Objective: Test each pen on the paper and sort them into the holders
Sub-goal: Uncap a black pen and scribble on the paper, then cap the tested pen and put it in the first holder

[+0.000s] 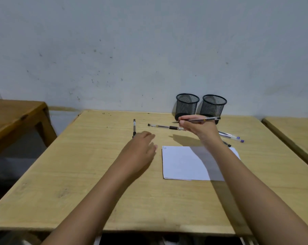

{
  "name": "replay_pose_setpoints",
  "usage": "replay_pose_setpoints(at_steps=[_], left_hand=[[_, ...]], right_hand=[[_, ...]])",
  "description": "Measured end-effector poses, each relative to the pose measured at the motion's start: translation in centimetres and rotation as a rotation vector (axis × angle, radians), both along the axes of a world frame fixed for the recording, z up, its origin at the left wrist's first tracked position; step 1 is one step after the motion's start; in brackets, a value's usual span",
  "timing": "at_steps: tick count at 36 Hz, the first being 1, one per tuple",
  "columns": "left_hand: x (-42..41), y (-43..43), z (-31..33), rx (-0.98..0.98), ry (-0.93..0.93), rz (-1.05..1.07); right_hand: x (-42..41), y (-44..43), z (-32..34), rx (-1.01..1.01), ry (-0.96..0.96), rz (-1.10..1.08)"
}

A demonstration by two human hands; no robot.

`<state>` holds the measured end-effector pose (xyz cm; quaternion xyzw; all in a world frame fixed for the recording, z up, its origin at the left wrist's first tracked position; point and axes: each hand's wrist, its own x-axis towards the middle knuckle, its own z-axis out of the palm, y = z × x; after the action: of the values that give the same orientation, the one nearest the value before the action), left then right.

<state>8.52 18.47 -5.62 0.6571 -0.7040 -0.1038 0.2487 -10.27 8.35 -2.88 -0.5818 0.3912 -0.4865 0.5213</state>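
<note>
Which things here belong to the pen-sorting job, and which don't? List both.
Job: pen in right hand; right hand; loose pens; paper; two mesh holders.
Not: wooden bench; neighbouring table.

Light wooden table [79, 174] fills lower frame. On it: white paper [181, 163] right of centre, two black mesh holders [186, 105] upper right at wall, loose pens [134, 127] scattered mid-frame, left hand [141, 147] resting.
</note>
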Motion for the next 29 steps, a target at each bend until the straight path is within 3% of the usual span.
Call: replay_pose_setpoints(at_steps=[7, 13, 16, 19, 25, 29], left_hand=[[2.0, -2.5, -0.9, 0.043, -0.41, 0.077], [1.8, -3.0, -1.7, -0.019, -0.432, 0.075], [1.6, -2.8, -1.2, -0.025, -0.314, 0.064], [1.1, -2.6, -0.5, -0.034, -0.036, 0.04], [-0.1, -2.8, 1.5, -0.024, 0.439, -0.035], [-0.6, -3.1, 2.6, -0.065, 0.614, -0.053]], right_hand=[[-0.7, 0.3, 1.1, -0.026, 0.051, 0.003], [-1.1, 1.0, 1.4, -0.042, 0.094, 0.057], [-1.3, 1.1, 1.2, -0.06, 0.148, 0.063], [-1.5, 1.1, 1.0, -0.065, 0.159, 0.059], [-1.5, 1.6, 1.1, 0.006, -0.034, 0.075], [-1.4, 2.0, 1.4, 0.076, -0.127, 0.116]])
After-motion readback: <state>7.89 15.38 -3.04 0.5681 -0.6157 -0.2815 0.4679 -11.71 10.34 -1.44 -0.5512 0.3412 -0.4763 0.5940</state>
